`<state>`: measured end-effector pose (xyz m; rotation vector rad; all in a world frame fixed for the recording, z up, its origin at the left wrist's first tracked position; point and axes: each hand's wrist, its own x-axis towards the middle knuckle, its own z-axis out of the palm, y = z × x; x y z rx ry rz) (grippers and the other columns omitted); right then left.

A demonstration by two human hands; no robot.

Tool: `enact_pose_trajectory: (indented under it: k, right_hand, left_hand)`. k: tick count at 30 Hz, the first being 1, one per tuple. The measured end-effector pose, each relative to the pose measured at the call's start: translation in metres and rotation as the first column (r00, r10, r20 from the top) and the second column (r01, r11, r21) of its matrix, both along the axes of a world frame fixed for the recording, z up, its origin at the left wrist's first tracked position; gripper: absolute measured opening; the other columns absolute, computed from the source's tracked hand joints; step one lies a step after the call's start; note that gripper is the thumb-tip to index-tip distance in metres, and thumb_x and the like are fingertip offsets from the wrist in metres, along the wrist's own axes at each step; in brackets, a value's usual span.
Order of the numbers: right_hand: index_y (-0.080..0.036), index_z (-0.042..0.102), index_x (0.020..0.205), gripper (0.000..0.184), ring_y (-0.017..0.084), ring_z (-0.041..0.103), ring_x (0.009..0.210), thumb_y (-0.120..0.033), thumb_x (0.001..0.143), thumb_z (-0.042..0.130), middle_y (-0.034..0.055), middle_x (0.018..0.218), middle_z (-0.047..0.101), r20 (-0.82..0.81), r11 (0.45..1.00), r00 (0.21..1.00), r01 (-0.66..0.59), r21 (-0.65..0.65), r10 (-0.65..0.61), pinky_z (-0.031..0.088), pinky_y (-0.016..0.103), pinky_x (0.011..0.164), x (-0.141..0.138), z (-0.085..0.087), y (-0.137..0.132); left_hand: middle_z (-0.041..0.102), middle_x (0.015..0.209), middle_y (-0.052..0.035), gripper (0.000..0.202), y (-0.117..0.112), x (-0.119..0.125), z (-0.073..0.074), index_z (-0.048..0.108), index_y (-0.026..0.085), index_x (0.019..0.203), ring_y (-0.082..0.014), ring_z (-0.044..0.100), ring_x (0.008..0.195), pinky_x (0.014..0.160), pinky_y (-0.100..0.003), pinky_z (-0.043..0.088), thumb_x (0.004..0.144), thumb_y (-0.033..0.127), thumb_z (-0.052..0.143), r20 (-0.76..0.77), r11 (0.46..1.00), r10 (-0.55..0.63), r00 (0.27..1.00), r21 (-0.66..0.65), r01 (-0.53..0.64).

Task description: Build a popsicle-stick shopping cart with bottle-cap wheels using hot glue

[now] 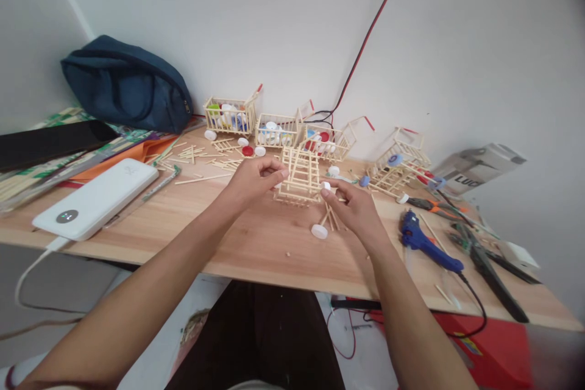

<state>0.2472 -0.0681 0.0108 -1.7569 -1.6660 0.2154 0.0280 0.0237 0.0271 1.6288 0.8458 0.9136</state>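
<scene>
My left hand [252, 180] grips the left side of a small cart frame [302, 177] built of thin wooden sticks, which rests on the wooden table [256, 244]. My right hand [354, 207] pinches a white bottle cap [325, 186] against the frame's lower right corner. Another white cap [319, 231] on a stick lies just below my right hand, beside a few loose sticks.
Several finished stick carts [231, 114] filled with coloured caps line the wall. A blue glue gun [423, 241], pliers [432, 207] and scissors [484, 262] lie right. A white power bank [98, 196], a black phone [50, 143] and a blue bag [128, 85] sit left.
</scene>
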Motion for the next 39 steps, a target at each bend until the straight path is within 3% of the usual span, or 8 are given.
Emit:
enact_pose_trajectory:
  k: [6, 11, 16, 24, 35, 39]
  right_hand:
    - [-0.016, 0.071, 0.109, 0.043, 0.015, 0.051, 0.059, -0.047, 0.086, 0.054, 0.0014, 0.067, 0.063, 0.015, 1.000, 1.000, 0.006, -0.008, -0.006, 0.038, 0.026, 0.060, -0.002, 0.003, 0.001]
    - [-0.017, 0.071, 0.111, 0.040, 0.017, 0.059, 0.070, -0.044, 0.086, 0.056, 0.0054, 0.090, 0.071, -0.001, 1.000, 1.000, -0.010, 0.009, 0.010, 0.042, 0.028, 0.066, 0.000, 0.001, 0.003]
    - [-0.015, 0.070, 0.112, 0.043, 0.017, 0.059, 0.066, -0.047, 0.086, 0.056, 0.0059, 0.083, 0.072, -0.004, 1.000, 1.000, -0.003, -0.014, 0.003, 0.043, 0.028, 0.064, 0.002, -0.003, 0.004]
    - [-0.018, 0.072, 0.107, 0.041, 0.020, 0.064, 0.074, -0.048, 0.085, 0.055, 0.0071, 0.089, 0.074, 0.001, 1.000, 1.000, -0.004, 0.027, 0.004, 0.046, 0.029, 0.066, 0.003, -0.006, 0.006]
    - [-0.018, 0.074, 0.102, 0.038, 0.018, 0.062, 0.071, -0.047, 0.082, 0.058, 0.0060, 0.089, 0.073, -0.029, 1.000, 0.999, -0.013, 0.021, 0.013, 0.046, 0.028, 0.068, 0.004, -0.001, 0.008]
    - [-0.017, 0.074, 0.101, 0.039, 0.015, 0.056, 0.061, -0.048, 0.083, 0.057, 0.0036, 0.076, 0.070, -0.025, 1.000, 1.000, -0.002, 0.003, 0.002, 0.041, 0.026, 0.060, 0.003, 0.001, 0.008]
  left_hand:
    - [0.063, 0.075, -0.0015, 0.033, 0.000, 0.001, -0.002, 0.065, 0.013, 0.083, -0.0104, 0.056, 0.063, 0.059, -0.023, 0.048, 0.070, 0.043, 0.070, -0.002, 0.999, 0.022, 1.000, -0.028, -0.022]
    - [0.060, 0.072, 0.0000, 0.028, 0.001, 0.002, -0.003, 0.063, 0.014, 0.080, -0.0099, 0.056, 0.060, 0.059, -0.022, 0.046, 0.071, 0.040, 0.069, -0.016, 0.998, 0.034, 0.999, -0.048, -0.034]
    - [0.060, 0.070, -0.0003, 0.027, 0.002, 0.002, -0.007, 0.064, 0.014, 0.080, -0.0107, 0.056, 0.060, 0.058, -0.023, 0.046, 0.071, 0.039, 0.068, -0.044, 0.998, 0.041, 0.998, -0.049, -0.043]
    - [0.061, 0.075, -0.0011, 0.031, 0.002, 0.002, -0.011, 0.064, 0.014, 0.080, -0.0109, 0.056, 0.065, 0.058, -0.022, 0.051, 0.072, 0.045, 0.066, 0.009, 0.999, 0.048, 0.999, -0.018, -0.048]
    - [0.061, 0.072, 0.0006, 0.035, 0.003, 0.003, -0.012, 0.063, 0.015, 0.080, -0.0094, 0.057, 0.058, 0.056, -0.021, 0.050, 0.069, 0.048, 0.070, 0.033, 0.997, 0.059, 0.998, -0.043, -0.058]
    - [0.060, 0.066, 0.0009, 0.031, 0.002, 0.003, -0.010, 0.065, 0.015, 0.084, -0.0095, 0.055, 0.055, 0.054, -0.020, 0.047, 0.069, 0.042, 0.070, -0.021, 0.996, 0.082, 0.996, -0.019, -0.083]
